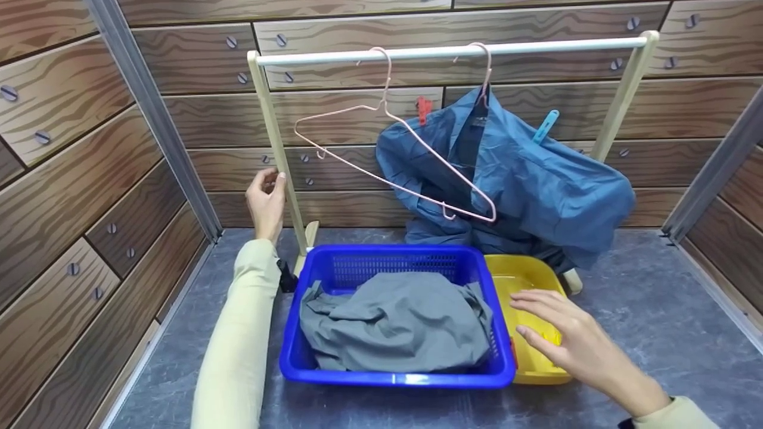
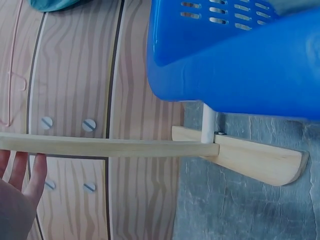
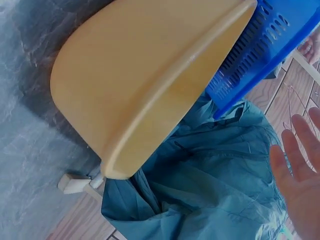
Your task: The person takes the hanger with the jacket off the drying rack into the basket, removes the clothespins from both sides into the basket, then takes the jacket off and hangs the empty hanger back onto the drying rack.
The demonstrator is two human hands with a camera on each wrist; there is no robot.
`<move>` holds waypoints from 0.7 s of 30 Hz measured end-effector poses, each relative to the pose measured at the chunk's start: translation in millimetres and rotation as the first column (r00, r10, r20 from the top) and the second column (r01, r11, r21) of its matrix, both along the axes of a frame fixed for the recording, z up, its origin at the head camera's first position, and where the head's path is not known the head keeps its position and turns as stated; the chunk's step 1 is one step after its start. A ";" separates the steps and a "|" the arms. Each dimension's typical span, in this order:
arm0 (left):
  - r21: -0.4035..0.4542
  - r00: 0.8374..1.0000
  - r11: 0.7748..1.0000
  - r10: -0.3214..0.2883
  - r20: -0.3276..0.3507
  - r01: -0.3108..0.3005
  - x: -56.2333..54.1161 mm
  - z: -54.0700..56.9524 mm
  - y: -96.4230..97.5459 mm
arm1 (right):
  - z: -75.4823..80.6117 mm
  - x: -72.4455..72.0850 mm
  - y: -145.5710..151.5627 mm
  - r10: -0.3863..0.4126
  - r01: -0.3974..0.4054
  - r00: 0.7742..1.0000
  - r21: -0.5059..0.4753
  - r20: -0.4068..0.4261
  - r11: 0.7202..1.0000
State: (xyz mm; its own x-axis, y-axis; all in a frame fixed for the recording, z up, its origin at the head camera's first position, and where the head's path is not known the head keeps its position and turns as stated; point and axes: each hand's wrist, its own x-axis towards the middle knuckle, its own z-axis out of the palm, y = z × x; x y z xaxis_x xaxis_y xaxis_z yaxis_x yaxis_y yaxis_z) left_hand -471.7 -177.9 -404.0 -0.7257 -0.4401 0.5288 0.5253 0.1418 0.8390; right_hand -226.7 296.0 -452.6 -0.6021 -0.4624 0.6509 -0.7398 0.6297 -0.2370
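Note:
My left hand is at the left upright of a wooden clothes rack, its fingertips right at the outer edge in the left wrist view. Over the yellow basin, my right hand hovers with fingers extended and nothing in its grasp. A blue jacket hangs on a pink hanger from the rack's white rail. A red clothespin and a light-blue clothespin are on its shoulders. Left of it hangs a bare pink hanger, overlapping the jacket in the head view.
In front of the rack stands a blue basket with a crumpled grey-green garment inside. The yellow basin sits against its right side and holds small yellow items. Wood-patterned panels enclose the dark grey tabletop at back and sides.

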 end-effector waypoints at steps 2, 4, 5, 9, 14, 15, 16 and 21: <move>-0.004 1.000 1.000 0.014 0.000 -0.014 -5.5 -3.1 -1.3 | 5.1 -1.3 2.5 -0.001 0.001 1.000 0.001 -0.030 1.000; -0.008 1.000 1.000 0.020 0.004 -0.020 -7.0 -3.6 -1.7 | 11.5 -2.6 5.4 -0.007 0.007 0.999 -0.005 -0.053 1.000; -0.006 1.000 1.000 0.019 0.004 -0.019 -7.1 -3.4 -1.5 | 15.2 -3.3 7.0 -0.012 0.011 0.998 -0.008 -0.065 1.000; -0.010 1.000 1.000 0.012 -0.007 -0.012 -7.3 -3.4 -1.6 | 31.9 -6.2 13.2 -0.041 0.039 0.995 -0.021 -0.096 0.999; -0.013 1.000 1.000 0.003 -0.015 -0.003 -6.7 -5.7 -2.3 | 52.8 -7.1 19.6 -0.111 0.108 0.987 -0.032 -0.115 0.994; -0.012 1.000 1.000 0.002 -0.014 -0.002 -6.6 -6.2 -2.4 | 57.2 -7.6 20.8 -0.126 0.122 0.984 -0.037 -0.122 0.992; -0.012 1.000 1.000 0.001 -0.014 -0.001 -6.7 -6.6 -2.6 | 61.6 -8.8 22.1 -0.139 0.134 0.982 -0.043 -0.130 0.990; -0.011 1.000 1.000 0.001 -0.012 -0.002 -8.4 -7.4 -3.2 | 87.7 -22.2 28.3 -0.211 0.199 0.961 -0.084 -0.179 0.976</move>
